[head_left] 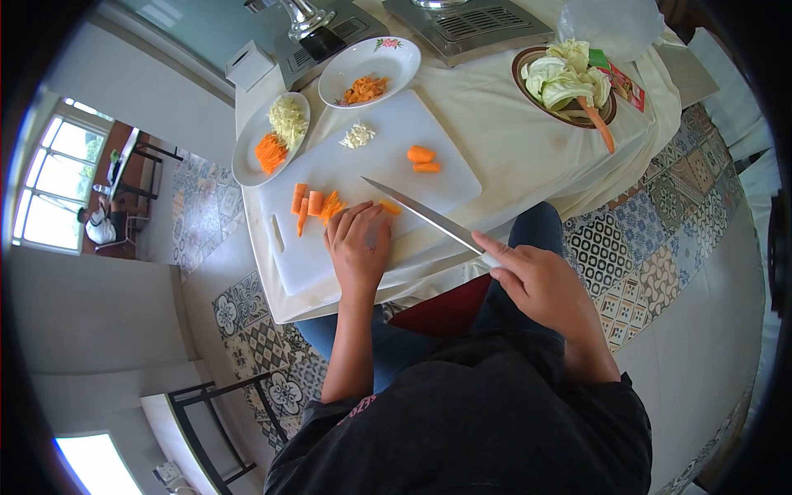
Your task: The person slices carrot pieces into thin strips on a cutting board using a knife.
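My right hand [540,285] grips the pale handle of a kitchen knife [425,214], its index finger stretched along the top. The blade points up and left over the cutting board [396,124], its tip just beyond my left hand [359,243]. That hand is bent down onto the board, fingers together and pressing on carrot pieces mostly hidden beneath them. Cut carrot strips [332,206] show at its fingertips, and a few slices [389,206] lie on its other side. Short carrot chunks [301,200] sit to the left. Two more carrot pieces [422,158] lie farther right, and chopped white bits [358,134] are higher up.
An oval plate [244,161] bears shredded carrot and pale shreds. A flowered plate [404,74] with orange shreds touches the board's far edge. At the right, a brown-rimmed basket [569,115] holds cabbage and a carrot. Stoves [470,33] stand behind. A person [101,224] sits far left.
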`<state>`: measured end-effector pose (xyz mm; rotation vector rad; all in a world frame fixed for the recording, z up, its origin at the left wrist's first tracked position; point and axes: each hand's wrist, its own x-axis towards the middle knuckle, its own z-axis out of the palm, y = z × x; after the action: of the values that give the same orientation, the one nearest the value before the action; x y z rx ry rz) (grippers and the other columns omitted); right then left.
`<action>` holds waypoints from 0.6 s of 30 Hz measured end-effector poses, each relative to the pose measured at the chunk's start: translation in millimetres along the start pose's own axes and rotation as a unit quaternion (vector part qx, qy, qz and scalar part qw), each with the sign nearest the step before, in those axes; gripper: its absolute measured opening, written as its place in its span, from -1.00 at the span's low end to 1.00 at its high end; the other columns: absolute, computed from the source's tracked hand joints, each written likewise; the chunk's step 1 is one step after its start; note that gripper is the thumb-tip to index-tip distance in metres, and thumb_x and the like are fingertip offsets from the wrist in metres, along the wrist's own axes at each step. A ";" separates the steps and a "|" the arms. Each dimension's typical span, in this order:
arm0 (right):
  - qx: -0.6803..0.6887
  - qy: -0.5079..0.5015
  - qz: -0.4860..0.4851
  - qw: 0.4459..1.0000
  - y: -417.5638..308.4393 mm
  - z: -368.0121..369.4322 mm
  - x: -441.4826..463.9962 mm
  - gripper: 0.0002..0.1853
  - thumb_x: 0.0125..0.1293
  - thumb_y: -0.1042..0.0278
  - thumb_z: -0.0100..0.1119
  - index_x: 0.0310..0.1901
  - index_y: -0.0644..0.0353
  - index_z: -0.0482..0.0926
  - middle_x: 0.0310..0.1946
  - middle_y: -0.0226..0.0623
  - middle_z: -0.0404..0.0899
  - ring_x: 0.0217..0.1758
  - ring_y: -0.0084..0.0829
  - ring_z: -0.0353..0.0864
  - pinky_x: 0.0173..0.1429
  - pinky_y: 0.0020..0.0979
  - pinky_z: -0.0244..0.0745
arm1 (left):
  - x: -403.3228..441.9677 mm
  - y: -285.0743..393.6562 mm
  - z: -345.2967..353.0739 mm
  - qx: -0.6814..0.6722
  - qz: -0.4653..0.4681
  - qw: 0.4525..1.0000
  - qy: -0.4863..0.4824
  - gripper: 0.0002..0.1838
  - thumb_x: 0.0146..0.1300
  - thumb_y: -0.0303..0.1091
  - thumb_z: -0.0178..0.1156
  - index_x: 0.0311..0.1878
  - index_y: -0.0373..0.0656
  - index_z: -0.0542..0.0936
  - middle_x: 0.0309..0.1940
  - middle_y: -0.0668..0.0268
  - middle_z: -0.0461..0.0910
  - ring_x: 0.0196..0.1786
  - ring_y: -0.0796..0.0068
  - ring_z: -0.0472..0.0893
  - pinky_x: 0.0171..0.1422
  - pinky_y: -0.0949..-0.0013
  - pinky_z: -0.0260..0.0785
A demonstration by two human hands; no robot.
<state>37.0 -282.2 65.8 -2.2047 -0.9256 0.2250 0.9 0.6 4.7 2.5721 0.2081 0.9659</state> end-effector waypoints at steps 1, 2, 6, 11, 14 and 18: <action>-0.002 -0.016 0.004 1.000 -3.2 2.3 1.5 -0.38 0.42 0.37 0.14 0.51 -0.21 0.36 -0.41 -0.14 0.57 -0.38 -0.03 0.61 -0.23 -0.06 0.53 | 0.5 0.4 0.5 0.010 0.002 1.000 0.000 -0.83 0.13 -0.39 0.43 -0.17 -0.08 0.74 -0.08 0.37 0.73 0.08 0.23 0.60 0.29 0.16 0.30; -0.004 -0.033 0.008 0.999 -6.6 4.9 2.9 -0.37 0.42 0.38 0.15 0.51 -0.21 0.36 -0.43 -0.13 0.56 -0.39 -0.03 0.61 -0.25 -0.06 0.53 | 0.4 -0.1 1.0 0.016 0.010 1.000 -0.003 -0.83 0.13 -0.39 0.43 -0.18 -0.08 0.73 -0.08 0.38 0.72 0.08 0.23 0.60 0.30 0.16 0.30; -0.036 -0.054 -0.009 0.998 -11.5 11.4 7.4 -0.35 0.39 0.40 0.16 0.51 -0.20 0.36 -0.46 -0.11 0.52 -0.48 -0.03 0.58 -0.35 -0.09 0.52 | -2.2 -2.0 3.1 0.044 0.029 0.998 -0.016 -0.83 0.13 -0.38 0.42 -0.19 -0.07 0.72 -0.11 0.40 0.71 0.07 0.23 0.59 0.30 0.16 0.28; -0.058 -0.064 -0.022 0.996 -11.1 10.4 9.9 -0.34 0.37 0.43 0.15 0.51 -0.16 0.36 -0.48 -0.11 0.51 -0.51 -0.05 0.58 -0.39 -0.11 0.52 | -2.5 1.2 4.2 0.053 0.021 0.998 -0.017 -0.87 0.14 -0.38 0.40 -0.23 -0.08 0.70 -0.12 0.41 0.70 0.07 0.23 0.59 0.30 0.15 0.26; -0.051 -0.080 -0.016 0.995 -10.4 10.9 11.0 -0.34 0.37 0.45 0.13 0.52 -0.13 0.35 -0.50 -0.09 0.51 -0.51 -0.04 0.58 -0.38 -0.10 0.52 | -2.3 1.2 6.0 0.057 0.005 0.998 -0.020 -0.87 0.13 -0.37 0.40 -0.23 -0.06 0.71 -0.12 0.43 0.71 0.07 0.24 0.59 0.32 0.14 0.24; -0.036 -0.096 -0.015 0.995 -10.0 7.1 8.9 -0.33 0.38 0.46 0.09 0.53 -0.10 0.32 -0.53 -0.04 0.52 -0.51 0.00 0.58 -0.37 -0.07 0.52 | -2.6 6.8 11.0 0.057 -0.031 0.998 -0.009 -0.87 0.14 -0.35 0.41 -0.23 -0.05 0.72 -0.12 0.45 0.72 0.06 0.25 0.58 0.33 0.15 0.22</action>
<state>35.0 -267.4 68.6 -2.2622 -1.0849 0.4015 6.2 -9.6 -1.8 2.6599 0.3439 0.9322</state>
